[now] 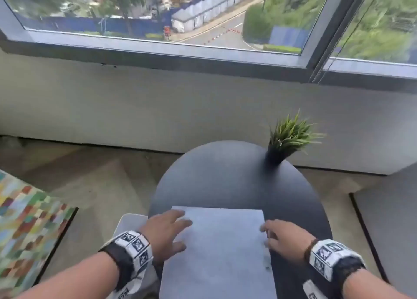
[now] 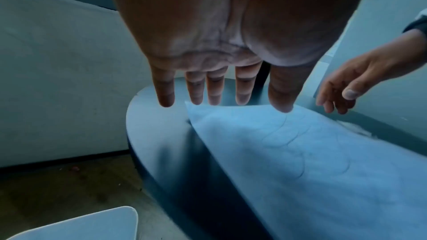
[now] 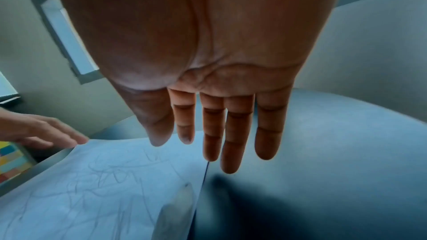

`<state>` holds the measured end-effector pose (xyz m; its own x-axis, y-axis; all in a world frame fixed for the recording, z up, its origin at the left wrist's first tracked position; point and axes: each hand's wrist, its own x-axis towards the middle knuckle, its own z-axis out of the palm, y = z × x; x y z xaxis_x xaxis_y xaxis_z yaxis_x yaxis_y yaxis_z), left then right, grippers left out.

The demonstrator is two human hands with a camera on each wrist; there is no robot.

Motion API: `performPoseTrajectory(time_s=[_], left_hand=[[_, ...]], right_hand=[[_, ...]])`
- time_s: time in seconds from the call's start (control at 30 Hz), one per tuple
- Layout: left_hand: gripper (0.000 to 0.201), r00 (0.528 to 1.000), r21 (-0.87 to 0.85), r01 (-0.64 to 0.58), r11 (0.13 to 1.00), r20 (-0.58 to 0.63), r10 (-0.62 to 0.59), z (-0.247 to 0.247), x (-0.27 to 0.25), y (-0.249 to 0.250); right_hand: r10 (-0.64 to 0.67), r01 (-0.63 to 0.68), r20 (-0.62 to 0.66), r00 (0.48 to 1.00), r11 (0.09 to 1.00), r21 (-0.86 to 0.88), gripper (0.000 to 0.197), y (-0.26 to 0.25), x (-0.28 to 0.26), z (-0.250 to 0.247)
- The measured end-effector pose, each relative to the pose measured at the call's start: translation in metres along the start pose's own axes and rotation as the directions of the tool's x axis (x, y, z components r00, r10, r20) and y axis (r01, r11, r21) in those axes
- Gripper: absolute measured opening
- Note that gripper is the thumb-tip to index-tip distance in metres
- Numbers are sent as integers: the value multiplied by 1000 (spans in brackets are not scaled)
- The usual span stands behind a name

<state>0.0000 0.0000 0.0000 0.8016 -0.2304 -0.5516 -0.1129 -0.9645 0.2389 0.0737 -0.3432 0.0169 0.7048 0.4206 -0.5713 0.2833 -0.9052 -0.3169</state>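
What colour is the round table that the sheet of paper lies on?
Dark grey, nearly black. The table shows best in the head view.

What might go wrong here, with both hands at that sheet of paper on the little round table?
1. Neither the left hand nor the right hand grips the sheet of paper. Both are open at its side edges, so it may slide on the smooth dark table, perhaps off the near side.
2. A forward push could shove it towards the potted plant, which stands at the table's far rim and might tip.
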Motion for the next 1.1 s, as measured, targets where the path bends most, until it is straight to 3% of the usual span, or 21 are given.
performPoseTrajectory(time_s=[0.1,0.23,0.4,0.53,0.63,0.73,0.93,1.1], left_hand=[[81,997,128,-50,991,-59,58,30,9,-19],[90,989,213,-45,976,-130,74,60,9,-28],[84,976,94,8,996,-219,13,76,-1,-18],[86,977,80,43,996,-213,-25,91,-16,10],[94,982,84,53,995,-184,-37,100,-25,30],[101,981,70,21,997,-193,-7,109,-36,33],[117,980,123,32,992,-201,-6,128,-49,14],[120,986,125,25,992,-164,-4,118,-39,23]], right_hand=[[13,-11,22,1000,997,-82,27,2,11,20],[22,-21,4,1000,988,-150,39,-1,6,45],[32,-50,-131,991,990,-132,27,-4,-8,71],[108,-113,-220,970,993,-12,18,1,-23,81],[93,-34,-261,961,974,222,10,-7,-39,81],[77,78,-301,950,878,473,15,-27,-53,88],[8,175,-284,959,772,611,21,-72,-43,120],[-83,260,-302,950,747,612,19,-109,-20,135]])
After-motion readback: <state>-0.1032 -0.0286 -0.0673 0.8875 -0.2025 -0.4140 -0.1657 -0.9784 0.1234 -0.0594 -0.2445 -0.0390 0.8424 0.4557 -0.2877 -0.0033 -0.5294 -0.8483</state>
